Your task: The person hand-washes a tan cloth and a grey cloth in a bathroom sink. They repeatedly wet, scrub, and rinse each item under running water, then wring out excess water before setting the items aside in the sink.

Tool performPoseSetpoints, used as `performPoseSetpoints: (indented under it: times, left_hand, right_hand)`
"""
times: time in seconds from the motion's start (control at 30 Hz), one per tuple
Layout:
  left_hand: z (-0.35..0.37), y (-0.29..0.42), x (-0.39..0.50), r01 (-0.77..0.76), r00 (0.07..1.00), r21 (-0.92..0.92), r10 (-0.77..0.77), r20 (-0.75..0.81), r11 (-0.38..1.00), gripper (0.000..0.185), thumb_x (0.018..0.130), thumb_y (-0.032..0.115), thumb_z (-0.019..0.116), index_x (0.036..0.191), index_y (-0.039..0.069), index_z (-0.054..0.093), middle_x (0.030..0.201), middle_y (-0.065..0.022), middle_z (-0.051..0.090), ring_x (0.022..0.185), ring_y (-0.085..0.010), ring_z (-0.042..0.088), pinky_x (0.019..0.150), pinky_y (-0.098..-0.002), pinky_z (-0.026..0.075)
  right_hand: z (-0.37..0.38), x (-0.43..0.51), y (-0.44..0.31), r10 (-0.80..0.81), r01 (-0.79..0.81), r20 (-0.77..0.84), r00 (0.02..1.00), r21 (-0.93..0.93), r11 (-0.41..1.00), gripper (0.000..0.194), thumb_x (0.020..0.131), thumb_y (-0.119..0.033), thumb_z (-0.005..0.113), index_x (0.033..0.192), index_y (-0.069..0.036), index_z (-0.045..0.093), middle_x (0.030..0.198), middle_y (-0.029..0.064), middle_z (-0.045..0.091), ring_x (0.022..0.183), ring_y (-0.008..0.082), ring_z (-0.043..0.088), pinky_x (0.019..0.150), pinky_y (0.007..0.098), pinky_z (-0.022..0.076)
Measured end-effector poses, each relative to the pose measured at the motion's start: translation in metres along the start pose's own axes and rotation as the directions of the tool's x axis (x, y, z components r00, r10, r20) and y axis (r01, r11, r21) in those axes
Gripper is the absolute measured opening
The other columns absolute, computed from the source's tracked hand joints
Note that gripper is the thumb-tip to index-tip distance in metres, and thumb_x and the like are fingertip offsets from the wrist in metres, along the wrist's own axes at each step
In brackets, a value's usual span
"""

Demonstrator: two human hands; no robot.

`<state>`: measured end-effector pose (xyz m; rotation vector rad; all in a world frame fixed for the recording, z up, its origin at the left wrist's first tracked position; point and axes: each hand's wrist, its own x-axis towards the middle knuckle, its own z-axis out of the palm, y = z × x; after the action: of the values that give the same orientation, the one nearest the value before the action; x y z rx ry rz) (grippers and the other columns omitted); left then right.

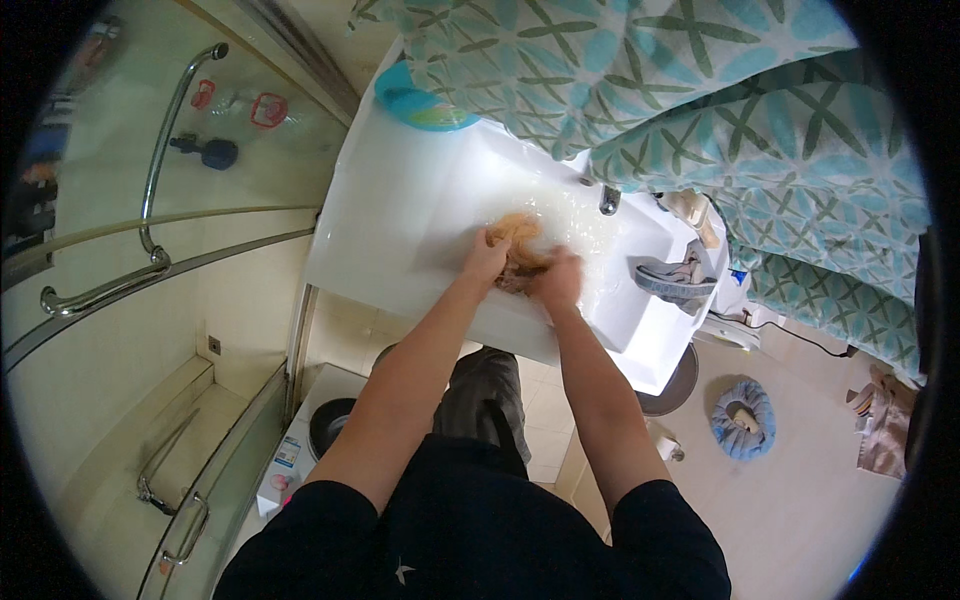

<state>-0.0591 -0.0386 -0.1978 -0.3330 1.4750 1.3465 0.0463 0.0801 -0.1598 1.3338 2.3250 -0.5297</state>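
Observation:
In the soapy water of a white washbasin (pixel 420 187), a wet tan-orange cloth (pixel 517 229) lies bunched between both hands. My left hand (pixel 486 256) grips its left side, thumb on top. On the right side my right hand (pixel 556 276) is blurred by motion, its fingers curled at the cloth. Part of the cloth under the hands looks darker and brownish, and its lower edge is hidden. Foam spreads around the cloth, towards the chrome faucet (pixel 610 201). Apart from the hands, a grey garment with a patterned waistband (pixel 675 281) lies on the basin's right ledge.
A teal plastic basin (pixel 420 105) sits at the washbasin's far left corner. Green-and-blue patterned fabric (pixel 637 67) hangs over the far side. Another beige cloth (pixel 691 214) lies behind the grey garment. To my left stands a glass shower door with a chrome handle (pixel 161 150).

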Motion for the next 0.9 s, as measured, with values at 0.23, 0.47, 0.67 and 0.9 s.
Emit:
performPoseSetpoints:
  times: [0.23, 0.47, 0.67, 0.9]
  left_hand:
    - [0.012, -0.023, 0.021, -0.101, 0.99, 0.052, 0.105, -0.099, 0.994, 0.063, 0.096, 0.037, 0.06, 0.147, 0.01, 0.034, 0.135, -0.0136, 0.051, 0.118, -0.028, 0.055, 0.09, -0.0441, 0.05]
    - [0.015, 0.002, 0.021, 0.432, 0.888, -0.346, -0.325, 0.326, 0.833, 0.058, 0.093, 0.047, 0.065, 0.136, 0.013, 0.048, 0.125, -0.0088, 0.056, 0.101, -0.0233, 0.06, 0.076, -0.0427, 0.054]
    - [0.009, 0.023, 0.037, 0.099, 0.962, -0.522, 0.052, 0.267, 0.847, 0.048, 0.092, 0.044, 0.069, 0.128, 0.014, 0.057, 0.115, -0.0109, 0.059, 0.084, -0.0242, 0.062, 0.068, -0.0404, 0.055]
    - [0.035, 0.034, -0.044, 0.017, 0.978, -0.073, -0.001, 0.208, 0.997, 0.037, 0.095, 0.041, 0.064, 0.108, 0.006, 0.064, 0.084, -0.007, 0.065, 0.072, -0.0164, 0.063, 0.063, -0.0315, 0.052]
  right_hand:
    - [0.031, 0.016, 0.008, -0.084, 0.079, 0.019, 0.996, 0.209, 0.975, 0.049, 0.088, -0.012, 0.059, 0.136, -0.009, 0.048, 0.131, 0.0294, 0.047, 0.111, 0.0441, 0.06, 0.095, 0.0498, 0.0504]
    - [0.027, 0.012, -0.025, -0.07, -0.341, 0.337, 0.939, 0.939, -0.049, 0.023, 0.097, -0.02, 0.045, 0.107, -0.007, 0.061, 0.084, 0.0104, 0.06, 0.073, 0.024, 0.064, 0.06, 0.0355, 0.0537]
    - [-0.011, -0.077, -0.08, -0.089, -0.011, 0.054, 0.995, 0.904, 0.428, 0.041, 0.1, -0.036, 0.046, 0.1, 0.001, 0.063, 0.093, 0.0172, 0.064, 0.089, 0.0258, 0.062, 0.077, 0.0376, 0.0471]
    - [-0.002, 0.033, -0.055, 0.214, -0.107, -0.106, 0.971, 0.606, 0.788, 0.053, 0.101, -0.039, 0.042, 0.087, 0.002, 0.074, 0.078, 0.0202, 0.07, 0.083, 0.0361, 0.07, 0.085, 0.045, 0.0528]
